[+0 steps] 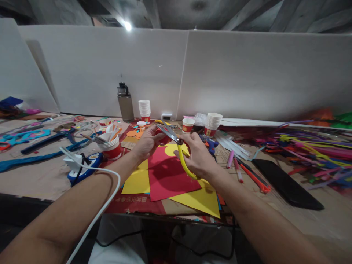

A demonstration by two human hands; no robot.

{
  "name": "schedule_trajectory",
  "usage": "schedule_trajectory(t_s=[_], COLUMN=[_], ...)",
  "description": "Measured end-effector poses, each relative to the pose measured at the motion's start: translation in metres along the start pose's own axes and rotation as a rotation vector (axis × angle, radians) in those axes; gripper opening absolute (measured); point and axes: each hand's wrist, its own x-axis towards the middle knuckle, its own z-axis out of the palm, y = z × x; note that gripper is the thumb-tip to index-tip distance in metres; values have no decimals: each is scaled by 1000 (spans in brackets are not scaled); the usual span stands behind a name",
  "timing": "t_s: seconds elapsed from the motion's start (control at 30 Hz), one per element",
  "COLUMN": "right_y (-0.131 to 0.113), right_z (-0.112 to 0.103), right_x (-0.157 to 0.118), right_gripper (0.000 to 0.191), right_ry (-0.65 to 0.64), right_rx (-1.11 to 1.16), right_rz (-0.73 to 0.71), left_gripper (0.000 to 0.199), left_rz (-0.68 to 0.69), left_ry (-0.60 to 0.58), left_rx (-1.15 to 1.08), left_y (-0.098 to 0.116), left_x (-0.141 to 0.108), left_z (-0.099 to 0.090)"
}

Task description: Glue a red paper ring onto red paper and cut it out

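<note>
My right hand (196, 152) grips the yellow handles of a pair of scissors (183, 161), whose metal blades point up and to the left toward my left hand (150, 142). The fingers of my left hand are closed at a small red piece (164, 140), partly hidden behind the blades; its exact kind I cannot make out. Below both hands lies a red paper sheet (172, 179), overlapping yellow paper sheets (202, 200). A yellow rounded shape (171, 150) rests at the red sheet's top edge, beneath the scissors.
At left stand a paper cup with pens (111, 148) and a blue power strip (90, 167); its white cable crosses my left forearm. Orange paper discs (132, 133), stacked cups (144, 108) and a bottle (125, 104) are behind. Markers (230, 160), a cutter (255, 178) and a phone (287, 183) lie right.
</note>
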Motion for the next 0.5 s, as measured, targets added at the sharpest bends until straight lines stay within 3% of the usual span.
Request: schedule_trajectory(t_s=[0.23, 0.5], right_y=[0, 3], right_z=[0, 0], right_x=[0, -1], right_gripper=[36, 39], right_ry=[-11, -9], right_rx=[-13, -21], right_rz=[-3, -22], left_gripper=[40, 32], left_rz=[-7, 4], left_ry=[41, 9], left_rx=[-26, 24], left_y=[2, 0], left_x=[0, 0], left_z=[4, -3])
